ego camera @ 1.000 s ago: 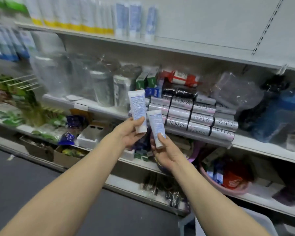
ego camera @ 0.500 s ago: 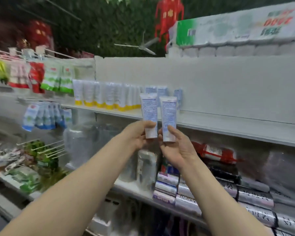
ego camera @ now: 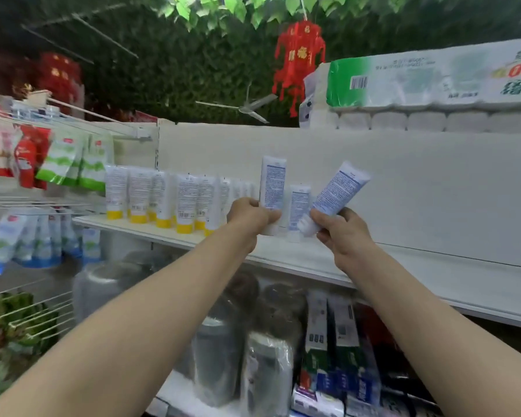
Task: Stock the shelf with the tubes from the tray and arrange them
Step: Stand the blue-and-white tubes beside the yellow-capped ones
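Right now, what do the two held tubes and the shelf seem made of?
Upright tube in the left hand: likely soft plastic, smooth white with blue print, crimped flat top. Tilted tube in the right hand: same look, white cap. Shelf: probably painted metal, matte off-white, thin edge; unconfirmed.

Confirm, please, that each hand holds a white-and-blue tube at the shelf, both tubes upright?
Not quite. In the head view the left hand holds the left tube upright, but the right tube in the right hand is tilted, flat end leaning right. Both are at the shelf.
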`<state>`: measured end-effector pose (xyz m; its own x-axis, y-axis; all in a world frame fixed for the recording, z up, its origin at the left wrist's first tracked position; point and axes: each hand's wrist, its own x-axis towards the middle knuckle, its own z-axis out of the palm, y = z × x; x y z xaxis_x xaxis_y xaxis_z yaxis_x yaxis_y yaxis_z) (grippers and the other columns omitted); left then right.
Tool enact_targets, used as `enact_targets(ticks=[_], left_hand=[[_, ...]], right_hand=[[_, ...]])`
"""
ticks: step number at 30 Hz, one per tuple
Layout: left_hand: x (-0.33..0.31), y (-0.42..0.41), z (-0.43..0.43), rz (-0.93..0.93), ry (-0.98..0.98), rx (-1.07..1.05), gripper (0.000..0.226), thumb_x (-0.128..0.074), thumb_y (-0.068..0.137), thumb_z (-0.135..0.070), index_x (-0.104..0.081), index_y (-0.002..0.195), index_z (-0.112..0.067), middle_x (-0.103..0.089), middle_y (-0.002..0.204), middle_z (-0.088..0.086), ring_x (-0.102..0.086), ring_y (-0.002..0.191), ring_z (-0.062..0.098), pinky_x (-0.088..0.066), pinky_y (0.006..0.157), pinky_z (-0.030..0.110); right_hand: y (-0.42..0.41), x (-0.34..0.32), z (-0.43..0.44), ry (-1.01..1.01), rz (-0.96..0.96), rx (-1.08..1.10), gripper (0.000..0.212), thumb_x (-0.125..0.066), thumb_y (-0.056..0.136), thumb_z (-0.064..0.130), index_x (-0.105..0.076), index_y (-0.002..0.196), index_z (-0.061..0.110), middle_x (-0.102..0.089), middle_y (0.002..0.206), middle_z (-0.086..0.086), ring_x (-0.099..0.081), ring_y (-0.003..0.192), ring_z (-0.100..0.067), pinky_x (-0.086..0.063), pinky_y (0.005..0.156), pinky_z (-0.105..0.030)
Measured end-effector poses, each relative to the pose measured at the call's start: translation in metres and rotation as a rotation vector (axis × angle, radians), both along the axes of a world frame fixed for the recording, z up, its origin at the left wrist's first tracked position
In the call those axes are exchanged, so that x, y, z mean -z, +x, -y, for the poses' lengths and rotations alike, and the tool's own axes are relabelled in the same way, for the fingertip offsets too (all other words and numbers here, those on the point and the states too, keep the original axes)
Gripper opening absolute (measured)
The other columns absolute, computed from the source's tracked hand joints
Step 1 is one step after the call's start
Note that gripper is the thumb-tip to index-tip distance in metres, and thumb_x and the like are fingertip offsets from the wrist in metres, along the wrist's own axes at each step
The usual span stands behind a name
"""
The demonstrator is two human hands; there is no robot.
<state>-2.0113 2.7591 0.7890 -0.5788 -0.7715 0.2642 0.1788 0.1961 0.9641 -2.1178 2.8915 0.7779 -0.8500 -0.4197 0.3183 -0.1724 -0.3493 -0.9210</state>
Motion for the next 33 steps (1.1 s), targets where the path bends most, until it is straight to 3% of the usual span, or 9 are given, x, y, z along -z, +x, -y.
enact_targets(ticks=[3, 5, 8, 13, 19, 29, 33], left_hand=[[0.008, -0.02, 0.02, 0.077, -0.091, -0.041, 0.022, -0.081, 0.077, -0.018, -0.064, 0.091, -0.013, -0.068, 0.099, 0.005, -0.063, 0.084, 0.02, -0.051, 0.073, 0.029], [0.011, -0.03, 0.032, 0.127, -0.142, -0.035, 0.02, -0.079, 0.079, -0.023, -0.066, 0.092, -0.014, -0.067, 0.094, 0.003, -0.061, 0.079, 0.018, -0.047, 0.069, 0.028], [0.011, -0.043, 0.051, 0.187, -0.205, -0.018, 0.023, -0.078, 0.081, -0.028, -0.063, 0.093, -0.015, -0.065, 0.092, 0.003, -0.061, 0.082, 0.021, -0.05, 0.073, 0.03], [0.014, -0.053, 0.077, 0.231, -0.266, 0.004, 0.024, -0.078, 0.08, -0.031, -0.062, 0.092, -0.019, -0.068, 0.098, 0.004, -0.063, 0.089, 0.025, -0.053, 0.082, 0.033], [0.019, -0.061, 0.092, 0.272, -0.308, 0.048, 0.028, -0.078, 0.081, -0.033, -0.062, 0.097, -0.017, -0.067, 0.102, 0.003, -0.061, 0.089, 0.023, -0.05, 0.079, 0.031], [0.03, -0.066, 0.105, 0.272, -0.327, 0.09, 0.041, -0.078, 0.081, -0.032, -0.064, 0.114, -0.011, -0.067, 0.116, 0.007, -0.064, 0.105, 0.025, -0.051, 0.088, 0.031], [0.03, -0.068, 0.107, 0.284, -0.328, 0.096, 0.043, -0.077, 0.082, -0.033, -0.063, 0.117, -0.012, -0.067, 0.12, 0.006, -0.063, 0.109, 0.024, -0.048, 0.084, 0.029]], right_hand=[[-0.008, 0.004, 0.013, 0.093, -0.113, 0.157, 0.044, -0.082, 0.078, 0.015, -0.055, 0.113, 0.014, -0.066, 0.107, -0.004, -0.067, 0.09, -0.019, -0.054, 0.075, -0.03], [-0.016, 0.008, 0.026, 0.167, -0.16, 0.243, 0.041, -0.085, 0.074, 0.019, -0.057, 0.104, 0.019, -0.068, 0.104, -0.005, -0.068, 0.09, -0.021, -0.056, 0.082, -0.039], [-0.028, 0.013, 0.045, 0.286, -0.204, 0.325, 0.042, -0.088, 0.071, 0.024, -0.058, 0.101, 0.021, -0.069, 0.101, -0.002, -0.068, 0.089, -0.022, -0.056, 0.088, -0.046], [-0.041, 0.019, 0.072, 0.426, -0.24, 0.435, 0.051, -0.089, 0.067, 0.033, -0.057, 0.106, 0.022, -0.067, 0.105, 0.002, -0.066, 0.091, -0.02, -0.055, 0.088, -0.045], [-0.047, 0.021, 0.084, 0.491, -0.226, 0.462, 0.05, -0.09, 0.064, 0.036, -0.055, 0.098, 0.025, -0.068, 0.097, 0.003, -0.066, 0.085, -0.018, -0.056, 0.086, -0.045], [-0.043, 0.022, 0.096, 0.516, -0.207, 0.474, 0.052, -0.091, 0.061, 0.037, -0.052, 0.094, 0.026, -0.067, 0.099, 0.0, -0.067, 0.089, -0.021, -0.057, 0.085, -0.047], [-0.043, 0.025, 0.1, 0.545, -0.224, 0.504, 0.053, -0.091, 0.06, 0.039, -0.053, 0.095, 0.026, -0.068, 0.095, 0.003, -0.067, 0.087, -0.018, -0.057, 0.085, -0.045]])
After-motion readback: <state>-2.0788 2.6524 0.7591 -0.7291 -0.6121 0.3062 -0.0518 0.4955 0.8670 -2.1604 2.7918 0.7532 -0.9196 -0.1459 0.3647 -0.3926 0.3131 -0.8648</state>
